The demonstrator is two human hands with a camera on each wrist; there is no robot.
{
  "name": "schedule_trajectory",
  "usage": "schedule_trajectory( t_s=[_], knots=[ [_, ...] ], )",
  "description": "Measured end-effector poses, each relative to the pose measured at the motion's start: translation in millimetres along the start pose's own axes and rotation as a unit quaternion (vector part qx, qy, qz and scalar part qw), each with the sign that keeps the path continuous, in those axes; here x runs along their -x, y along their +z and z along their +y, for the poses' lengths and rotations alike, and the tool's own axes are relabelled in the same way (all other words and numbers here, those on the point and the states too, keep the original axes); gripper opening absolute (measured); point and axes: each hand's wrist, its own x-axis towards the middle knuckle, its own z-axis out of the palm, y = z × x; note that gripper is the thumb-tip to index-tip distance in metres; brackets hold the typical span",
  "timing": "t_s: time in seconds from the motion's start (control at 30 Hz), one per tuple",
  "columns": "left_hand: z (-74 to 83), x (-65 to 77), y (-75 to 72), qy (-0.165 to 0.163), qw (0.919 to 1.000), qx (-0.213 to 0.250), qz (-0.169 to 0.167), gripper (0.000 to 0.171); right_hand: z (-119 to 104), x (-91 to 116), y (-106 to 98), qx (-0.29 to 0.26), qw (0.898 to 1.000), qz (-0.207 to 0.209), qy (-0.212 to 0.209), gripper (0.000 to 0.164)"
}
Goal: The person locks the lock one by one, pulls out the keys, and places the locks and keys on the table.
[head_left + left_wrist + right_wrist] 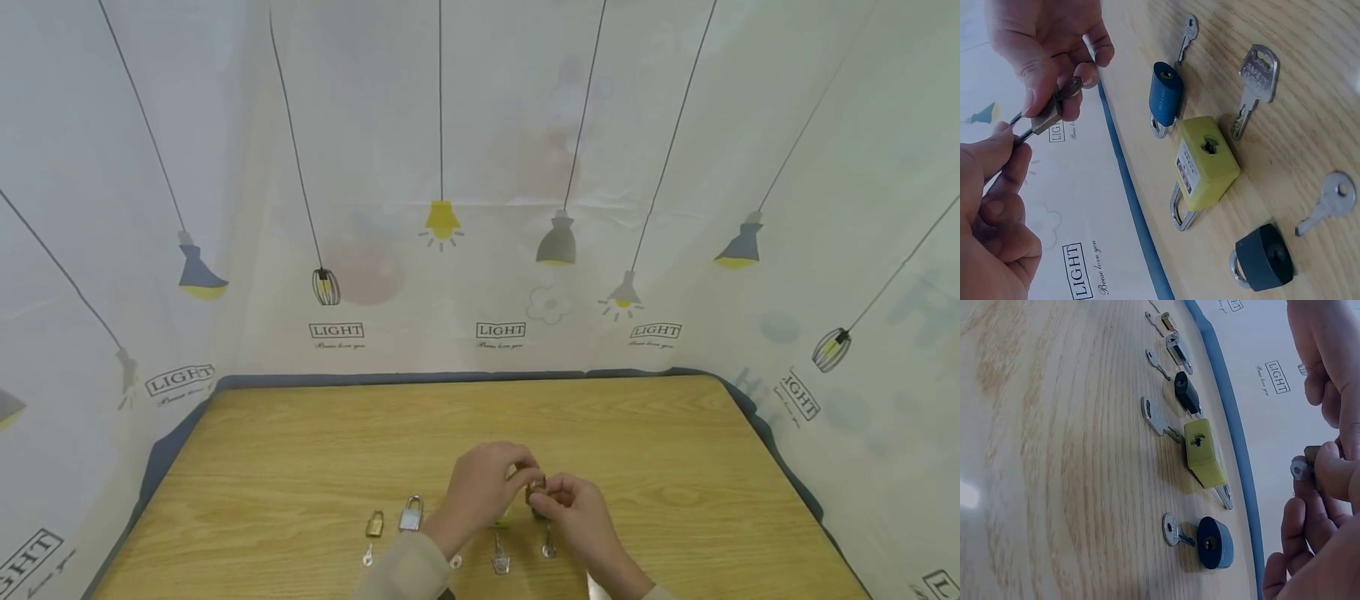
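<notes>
Above the table, both hands work on one small brass padlock (1046, 119) with a key (1071, 87) in its bottom end. My left hand (483, 483) pinches the shackle between thumb and fingers. My right hand (577, 508) grips the lock body, its thumb and fingers close to the key's round head, which also shows in the right wrist view. Below the hands stand a blue padlock (1166, 94), a yellow padlock (1207, 162) and a black padlock (1264, 257). The left hand and forearm hide part of this row in the head view.
Farther left are a silver padlock (411, 514) and a small brass-coloured padlock (375, 523). Keys lie on the near side of the row, among them a large key (1157, 417) by the yellow padlock and a round-headed key (1174, 530) by the blue one. A printed curtain (420, 292) surrounds the wooden table (300, 442).
</notes>
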Motion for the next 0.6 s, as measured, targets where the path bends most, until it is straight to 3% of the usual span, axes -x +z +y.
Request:
schedule_trajectory(
  t_s=[0.2,0.37,0.47,0.6],
  knots=[
    [-0.4,-2.0,-1.9,0.016,0.9995,-0.012,-0.026,0.009,-0.1,2.5,4.5,0.013,0.999,0.03,-0.008,0.016],
    [1.6,-5.2,-2.1,0.049,0.9962,-0.062,-0.039,0.011,-0.1,3.9,5.2,0.023,0.998,0.051,-0.017,0.016],
    [1.4,-5.1,-1.5,0.085,0.9861,-0.137,-0.039,0.018,-1.3,3.5,3.7,0.029,0.998,0.053,-0.019,0.014],
    [-0.1,-2.8,-1.3,0.124,0.9644,-0.228,-0.05,0.026,-3.6,1.9,2.0,0.042,0.998,0.049,-0.02,0.012]
  ],
)
